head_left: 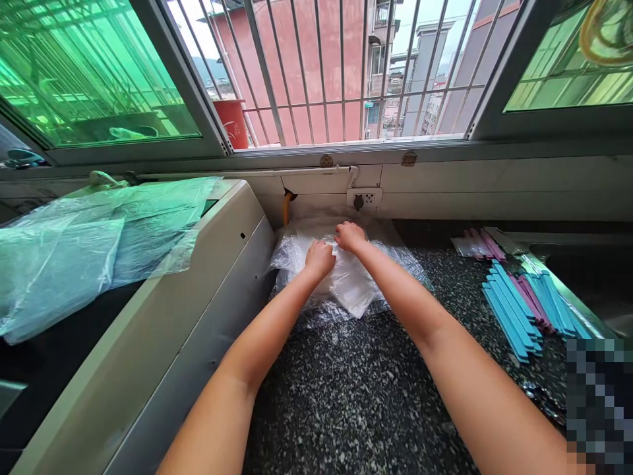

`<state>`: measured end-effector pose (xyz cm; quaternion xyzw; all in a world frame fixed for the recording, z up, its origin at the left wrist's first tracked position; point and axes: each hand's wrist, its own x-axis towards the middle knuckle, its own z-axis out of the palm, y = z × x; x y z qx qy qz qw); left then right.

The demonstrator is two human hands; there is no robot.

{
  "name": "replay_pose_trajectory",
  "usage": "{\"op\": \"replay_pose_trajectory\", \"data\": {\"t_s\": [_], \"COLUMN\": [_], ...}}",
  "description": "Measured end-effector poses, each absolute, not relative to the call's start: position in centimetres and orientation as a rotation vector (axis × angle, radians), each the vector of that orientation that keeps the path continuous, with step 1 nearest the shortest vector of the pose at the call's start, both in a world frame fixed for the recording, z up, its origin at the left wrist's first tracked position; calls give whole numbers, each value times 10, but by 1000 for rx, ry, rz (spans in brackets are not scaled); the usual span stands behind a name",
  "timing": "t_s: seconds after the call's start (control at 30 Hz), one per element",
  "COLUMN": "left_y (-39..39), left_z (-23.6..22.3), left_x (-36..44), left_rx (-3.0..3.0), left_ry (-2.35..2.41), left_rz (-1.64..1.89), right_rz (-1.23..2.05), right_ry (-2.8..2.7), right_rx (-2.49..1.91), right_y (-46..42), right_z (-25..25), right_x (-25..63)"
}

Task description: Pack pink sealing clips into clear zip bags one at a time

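Both my arms reach forward over a dark speckled stone counter (pixel 366 389). My left hand (pixel 319 257) and my right hand (pixel 349 235) are close together, fingers curled and pinching the top of a heap of clear plastic bags (pixel 351 290) that lies against the wall under the window. The fingertips are tucked into the plastic, so I cannot see exactly which bag each one grips.
A white machine (pixel 198 310) stands at the left, with loose clear plastic sheets (pixel 89 244) on top. Several blue and purple flat sticks (pixel 519 303) lie at the right, beside packed ones (pixel 477 245). A wall socket (pixel 363 198) sits below the barred window.
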<state>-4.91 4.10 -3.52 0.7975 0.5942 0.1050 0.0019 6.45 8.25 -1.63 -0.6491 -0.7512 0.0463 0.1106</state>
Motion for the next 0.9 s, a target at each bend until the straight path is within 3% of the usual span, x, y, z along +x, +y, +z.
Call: {"op": "replay_pose_trajectory", "data": {"t_s": [0.6, 0.9], "left_y": [41, 33], "left_z": [-40, -17], "left_x": [-51, -54], "left_rx": [2494, 2091], "left_ry": [1871, 1924], "left_rz": [337, 902], "right_rz": [285, 241], "right_ry": [-2105, -2067], "right_rx": [-1951, -1758], "right_y": [76, 26], "right_z": [-19, 7], "right_x": [63, 81]}}
